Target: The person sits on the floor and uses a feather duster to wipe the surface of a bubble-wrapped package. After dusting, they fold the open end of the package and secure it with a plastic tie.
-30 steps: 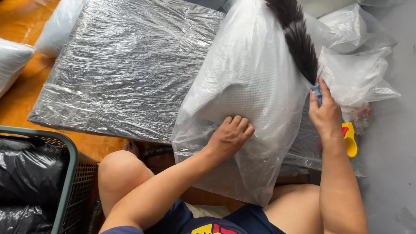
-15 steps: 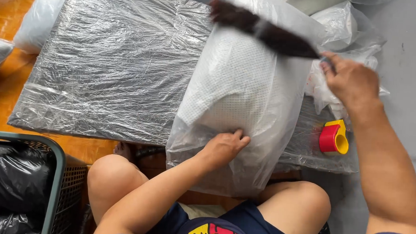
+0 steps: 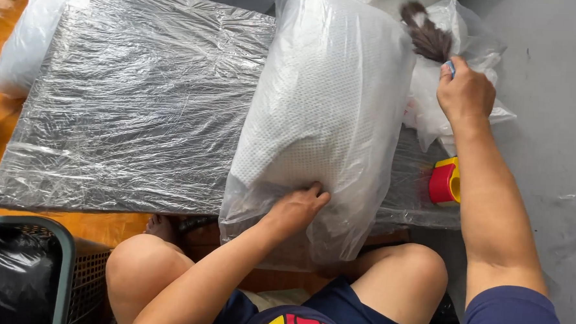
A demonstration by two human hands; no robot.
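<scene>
A white dotted pillow in a clear plastic bag (image 3: 329,105) lies lengthwise over the right part of a low board wrapped in crinkled plastic film (image 3: 135,103). My left hand (image 3: 296,208) presses on the near end of the bagged pillow, fingers curled into the plastic. My right hand (image 3: 464,92) is raised at the pillow's far right side and grips the blue handle of a dark feather duster (image 3: 428,33), whose feathers point up and to the left, off the pillow.
A red and yellow tape dispenser (image 3: 445,182) sits by the board's right edge. Crumpled clear bags (image 3: 465,40) lie behind it. A green mesh basket (image 3: 63,269) with black bags stands at the lower left. Another bagged pillow (image 3: 28,34) lies at far left. My bare knees are below.
The duster swept leftward across the pillow's far end, then swung back to the right and off the pillow. My left hand stayed pressed on the near end of the pillow.
</scene>
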